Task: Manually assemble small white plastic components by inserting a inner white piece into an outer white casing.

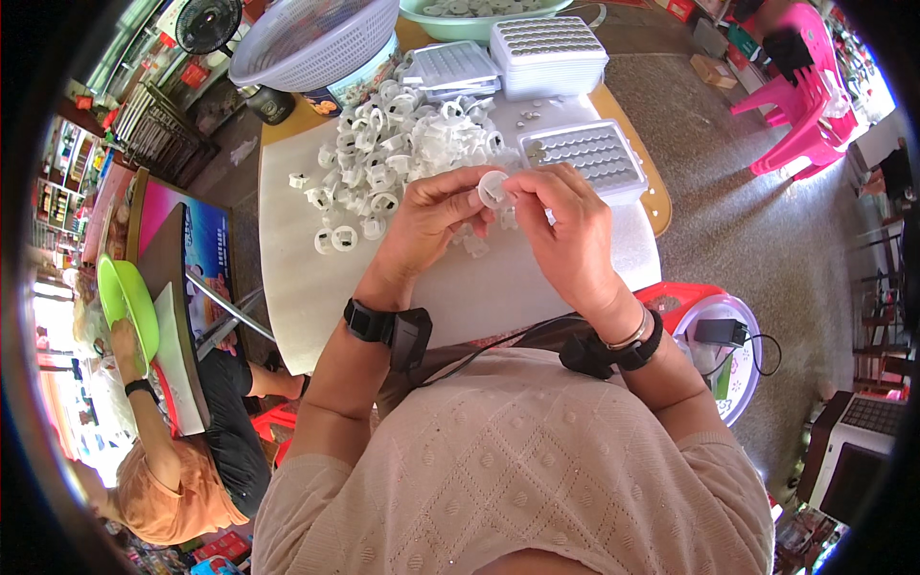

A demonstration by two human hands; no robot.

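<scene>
Between the fingertips of my left hand (436, 216) is a small round white plastic part (494, 190), held over the table. My right hand (567, 225) meets it from the other side, thumb and forefinger pinched at its edge; whether a smaller piece sits in that pinch is hidden. Just beyond my hands spreads a heap of similar white plastic parts (383, 144), some with dark insides. Near my right hand lies a white tray (628, 185) with rows of small grey discs. A few loose discs (533, 113) lie behind it on the white table covering (316, 278).
At the back stand a stack of white trays (551, 81), a lavender basket (316, 53) and a pale green basin (450, 19). A purple basin (733, 383) with a black adapter sits right of my lap. To the left another person (182, 479) reaches into a green bowl (129, 307).
</scene>
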